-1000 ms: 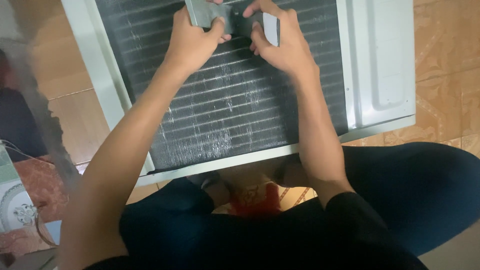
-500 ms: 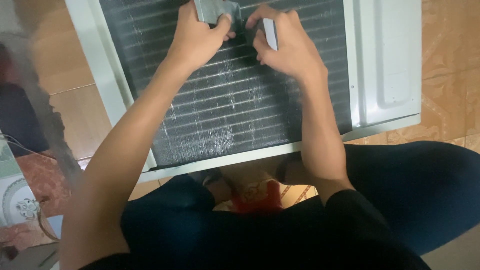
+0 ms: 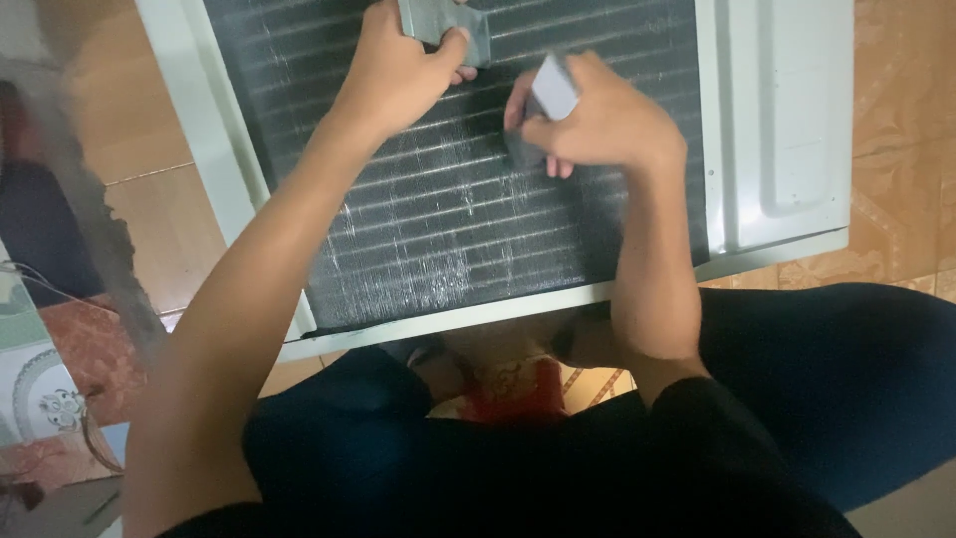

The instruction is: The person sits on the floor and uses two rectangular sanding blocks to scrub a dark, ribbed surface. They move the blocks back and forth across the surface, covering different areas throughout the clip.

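- Gripping a flat grey piece [image 3: 445,28] at the top centre of the frame, the left hand [image 3: 398,75] has its fingers curled over it, thumb on top, pressed against the finned coil [image 3: 438,219].
- Right hand [image 3: 597,125], just right of centre, is clenched round a small grey tool [image 3: 554,88] whose lower end meets the fins; what kind of tool it is cannot be told.
- Coil sits in a white metal casing [image 3: 787,130] that fills the upper half of the frame, resting on a tiled floor [image 3: 896,80] in front of the person's dark-trousered legs [image 3: 836,389].
- Done well, in my judgement: strokes should run along the fins, light and even, since thin fins bend easily.
- Left hand should keep the piece steady so nothing skids.
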